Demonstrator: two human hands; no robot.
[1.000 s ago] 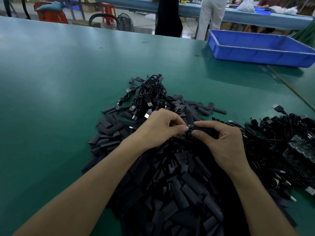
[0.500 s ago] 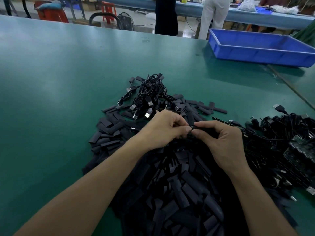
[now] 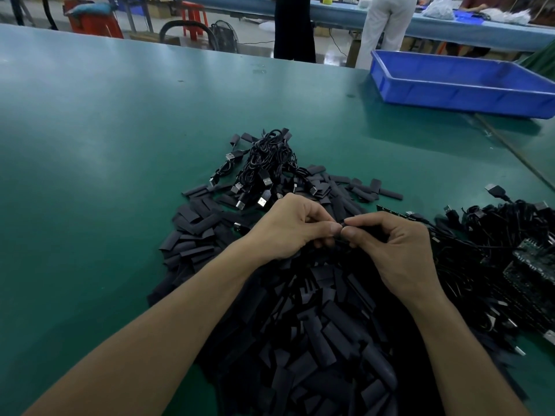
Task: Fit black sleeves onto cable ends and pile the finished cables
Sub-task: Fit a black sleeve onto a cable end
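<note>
A big heap of flat black sleeves (image 3: 315, 331) covers the green table in front of me. Above it my left hand (image 3: 291, 226) and my right hand (image 3: 393, 250) meet fingertip to fingertip, both pinching one small black piece, a sleeve on a cable end (image 3: 342, 227); most of it is hidden by my fingers. Behind my hands lies a bundle of black cables with metal USB plugs (image 3: 264, 166). A second tangle of black cables (image 3: 504, 250) lies to the right, with a thin lead running from it toward my right hand.
A blue plastic tray (image 3: 462, 85) stands at the back right of the green table (image 3: 105, 145). People stand at another bench beyond the far edge. Dark green circuit boards (image 3: 531, 265) lie among the right-hand cables.
My thumbs and fingers have drawn closer together around the piece. The black length visible beside my right thumb a second ago is now mostly covered. The piles have not moved.
</note>
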